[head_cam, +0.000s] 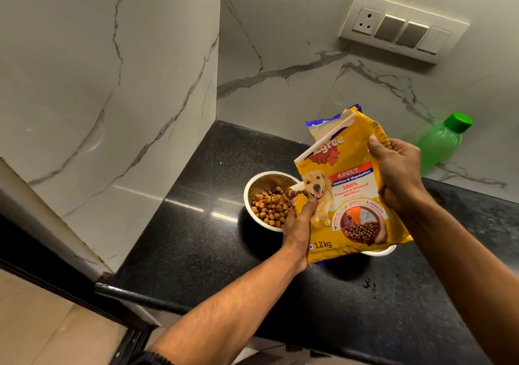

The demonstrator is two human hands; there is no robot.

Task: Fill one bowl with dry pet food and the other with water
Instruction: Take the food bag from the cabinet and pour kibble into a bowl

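A yellow pet food bag (pixel 351 196) is held tilted over the black counter, its lower left corner at a steel bowl (pixel 252 187) that holds brown kibble (pixel 271 205). My left hand (pixel 299 224) grips the bag's lower left edge, thumb on the front. At the bag's upper right side, my right hand (pixel 396 173) clasps it. Under the bag's bottom edge only the rim of a second bowl (pixel 384 250) shows; its inside is hidden. A green water bottle (pixel 441 142) with a green cap stands by the wall at the right.
The black granite counter (pixel 202 224) sits in a corner of marble walls; its front edge runs from lower left toward the bottom. A switch and socket panel (pixel 401 27) is on the back wall. A few dark spots (pixel 369 283) lie on the counter near the second bowl.
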